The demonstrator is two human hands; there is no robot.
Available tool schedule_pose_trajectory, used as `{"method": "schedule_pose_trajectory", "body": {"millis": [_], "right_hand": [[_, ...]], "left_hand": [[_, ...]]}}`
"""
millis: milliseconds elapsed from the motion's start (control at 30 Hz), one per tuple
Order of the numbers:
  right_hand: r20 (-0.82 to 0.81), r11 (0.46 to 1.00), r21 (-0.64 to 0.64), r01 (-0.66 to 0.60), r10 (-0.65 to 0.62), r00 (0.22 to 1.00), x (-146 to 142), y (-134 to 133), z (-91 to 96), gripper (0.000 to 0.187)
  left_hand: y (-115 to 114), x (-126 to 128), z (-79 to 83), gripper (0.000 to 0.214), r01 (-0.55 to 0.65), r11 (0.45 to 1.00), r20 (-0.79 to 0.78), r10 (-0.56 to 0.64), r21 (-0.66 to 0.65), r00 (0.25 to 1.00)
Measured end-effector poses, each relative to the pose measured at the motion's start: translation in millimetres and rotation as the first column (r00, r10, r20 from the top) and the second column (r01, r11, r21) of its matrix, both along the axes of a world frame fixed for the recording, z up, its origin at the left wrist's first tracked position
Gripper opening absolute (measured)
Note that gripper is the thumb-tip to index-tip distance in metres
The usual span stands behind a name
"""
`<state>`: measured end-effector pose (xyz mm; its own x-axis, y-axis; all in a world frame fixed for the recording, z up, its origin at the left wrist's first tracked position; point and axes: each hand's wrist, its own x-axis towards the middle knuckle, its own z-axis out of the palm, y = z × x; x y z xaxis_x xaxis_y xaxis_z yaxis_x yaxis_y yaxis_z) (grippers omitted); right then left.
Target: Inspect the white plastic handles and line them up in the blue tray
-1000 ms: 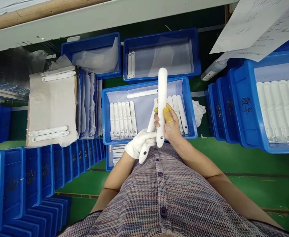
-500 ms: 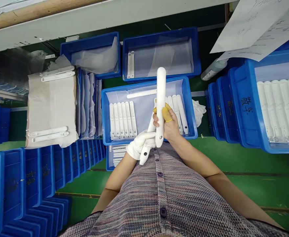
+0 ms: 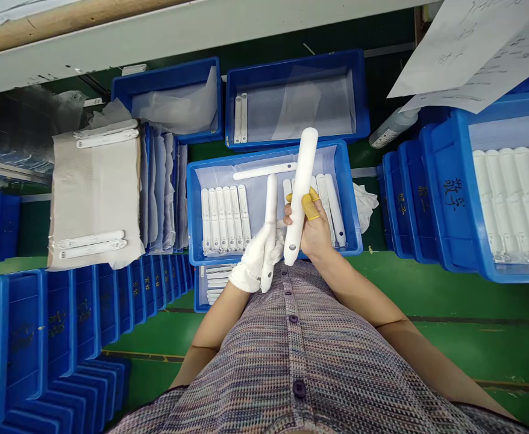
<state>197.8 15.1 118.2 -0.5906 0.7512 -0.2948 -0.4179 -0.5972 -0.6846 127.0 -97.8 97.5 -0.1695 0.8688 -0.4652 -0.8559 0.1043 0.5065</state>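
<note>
My left hand [image 3: 256, 260], in a white glove, is closed round a long white plastic handle-like part [image 3: 271, 202] with a small hole near its lower end. A second white part [image 3: 304, 175] of the same kind, hole downward, is gripped by my right hand [image 3: 315, 232], which wears yellow finger cots. Both parts are held upright, apart, above a blue bin [image 3: 192, 217]. In that bin several like parts [image 3: 225, 217] stand in a row at the left and more [image 3: 332, 211] at the right. One part [image 3: 264, 172] lies crosswise at the back.
Behind are two blue bins [image 3: 364, 114] [image 3: 165, 71] with film liners; the right one holds two parts. A cardboard-like sheet [image 3: 97, 187] with several parts lies left. Stacked bins [image 3: 454, 199], a bottle [image 3: 393, 128], a crumpled cloth [image 3: 364, 205] and hanging papers [image 3: 463, 54] are right.
The two held parts have come apart: the left one has turned more upright and moved left, while the right one now tilts with its top to the right. Both hands keep their hold.
</note>
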Motion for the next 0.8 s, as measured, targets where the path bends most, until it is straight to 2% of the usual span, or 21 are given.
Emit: {"method": "schedule_pose_trajectory", "body": {"millis": [100,200,233,333,433,500,533,600,667,733,800], "right_hand": [[0.011,0.999,-0.016,-0.035,0.035,0.999,3.6,-0.2,-5.6,0.035],[0.058,1.000,0.016,-0.014,0.013,0.998,4.5,-2.3,-10.6,0.035],[0.073,1.000,0.031,0.002,-0.005,0.997,4.1,-3.1,-11.6,0.035],[0.100,0.997,0.060,0.058,-0.064,0.993,2.1,-5.6,-12.3,0.034],[0.091,0.992,0.098,0.075,-0.084,0.992,1.2,-8.8,-11.1,0.036],[0.079,0.988,0.141,0.068,-0.080,0.994,1.2,-11.4,-10.4,0.040],[0.074,0.984,0.165,0.067,-0.080,0.994,1.1,-12.7,-10.3,0.041],[0.061,0.976,0.205,0.076,-0.090,0.994,0.9,-15.2,-10.2,0.042],[0.050,0.968,0.233,0.091,-0.105,0.993,0.5,-17.5,-9.5,0.043],[0.049,0.966,0.239,0.100,-0.115,0.992,0.6,-19.6,-7.4,0.043],[0.048,0.970,0.222,0.097,-0.110,0.993,1.5,-20.9,-3.5,0.042]], "left_hand": [[0.7,-5.0,1.0,0.050,-0.069,0.997,-0.020,0.069,-0.016,0.997],[-1.1,-6.1,8.2,0.048,-0.068,0.997,-0.296,0.056,-0.029,0.954],[-2.0,-5.3,10.4,0.047,-0.047,0.998,-0.417,0.025,-0.041,0.909],[-4.6,-1.4,12.0,0.046,-0.006,0.995,-0.703,-0.070,-0.104,0.708],[-5.0,0.1,6.6,0.052,0.058,0.987,-0.831,-0.156,-0.147,0.534],[-3.7,-0.9,2.7,0.053,0.082,0.986,-0.866,-0.169,-0.148,0.470],[-2.6,-1.5,1.4,0.053,0.086,0.985,-0.871,-0.173,-0.150,0.460],[0.1,-1.6,0.4,0.053,0.097,0.980,-0.852,-0.199,-0.174,0.485],[2.7,1.1,1.6,0.055,0.077,0.981,-0.811,-0.191,-0.178,0.552],[4.3,5.9,4.1,0.055,0.003,0.989,-0.738,-0.111,-0.146,0.666],[3.8,10.4,7.0,0.056,-0.077,0.988,-0.527,-0.007,-0.137,0.850]]}}
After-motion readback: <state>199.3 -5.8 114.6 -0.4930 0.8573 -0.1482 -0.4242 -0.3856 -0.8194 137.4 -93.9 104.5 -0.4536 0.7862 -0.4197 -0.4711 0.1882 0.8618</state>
